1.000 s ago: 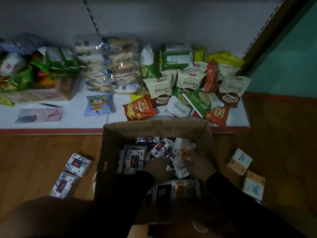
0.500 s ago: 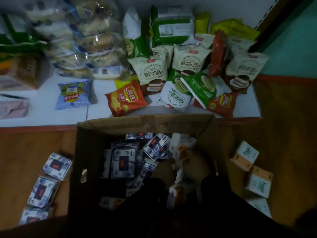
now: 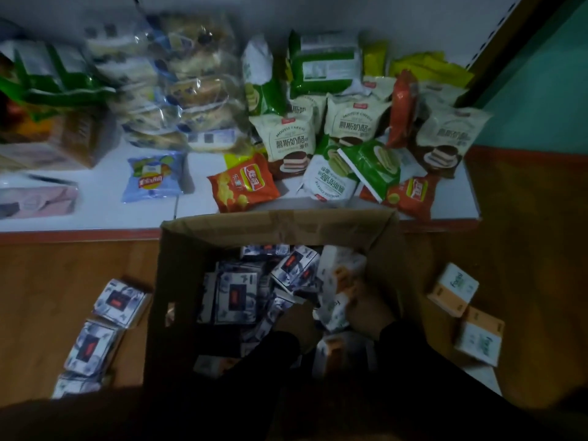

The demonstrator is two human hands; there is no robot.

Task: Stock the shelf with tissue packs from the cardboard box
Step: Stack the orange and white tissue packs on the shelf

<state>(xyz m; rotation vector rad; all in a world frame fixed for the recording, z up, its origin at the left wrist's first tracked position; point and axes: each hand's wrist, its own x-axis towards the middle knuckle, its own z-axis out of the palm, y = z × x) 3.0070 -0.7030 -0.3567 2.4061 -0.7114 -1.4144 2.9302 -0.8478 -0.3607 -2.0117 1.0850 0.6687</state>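
An open cardboard box (image 3: 276,229) stands on the floor against the low white shelf (image 3: 95,202). Inside lie several blue-and-white tissue packs (image 3: 235,297) on the left and white-and-orange tissue packs (image 3: 340,275) on the right. Both my hands are down in the box at its right side. My right hand (image 3: 369,313) grips a white-and-orange pack (image 3: 332,313). My left hand (image 3: 297,323) lies beside that pack; the dim light hides its fingers.
Snack bags crowd the shelf: an orange chip bag (image 3: 243,183), a blue chip bag (image 3: 152,178), cream cake bags (image 3: 291,141), clear bread bags (image 3: 171,87). Blue-and-white packs (image 3: 119,302) lie on the wooden floor left of the box, white-and-orange packs (image 3: 451,292) to its right.
The camera has moved closer and lower toward the box and shelf. Both hands stay deep in the right side of the box around the white-and-orange packs.
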